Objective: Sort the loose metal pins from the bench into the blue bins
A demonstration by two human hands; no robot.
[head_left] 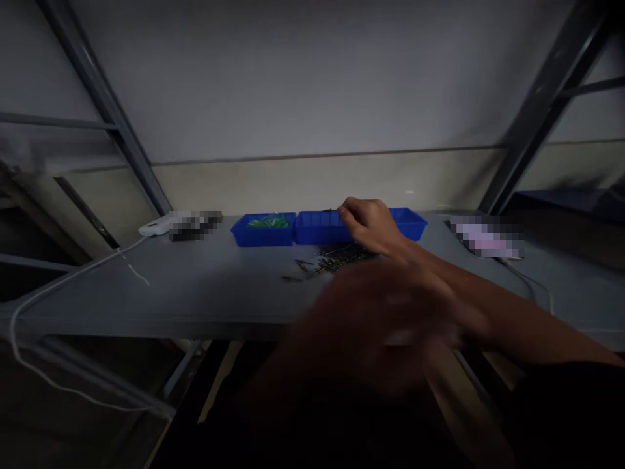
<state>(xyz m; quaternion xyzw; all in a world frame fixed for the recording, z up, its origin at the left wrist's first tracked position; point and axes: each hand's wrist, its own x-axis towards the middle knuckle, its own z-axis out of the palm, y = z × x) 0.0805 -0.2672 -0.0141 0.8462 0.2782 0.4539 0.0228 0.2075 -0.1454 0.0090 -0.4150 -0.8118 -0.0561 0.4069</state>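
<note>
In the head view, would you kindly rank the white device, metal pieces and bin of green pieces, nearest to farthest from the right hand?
1. Metal pieces, just below.
2. Bin of green pieces, left.
3. White device, far left.

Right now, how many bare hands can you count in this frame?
2. The right hand is up by the row of blue bins; the left hand is a dark blur nearer the camera, its fingers hard to make out. No other hand shows.

Light was dim and gray — the wall [312, 85] faintly lit, the shadow under the tabletop [195, 286] nearly black — while heavy blur smeared the near left hand [395, 312] and pixelation masked patches either side.
</note>
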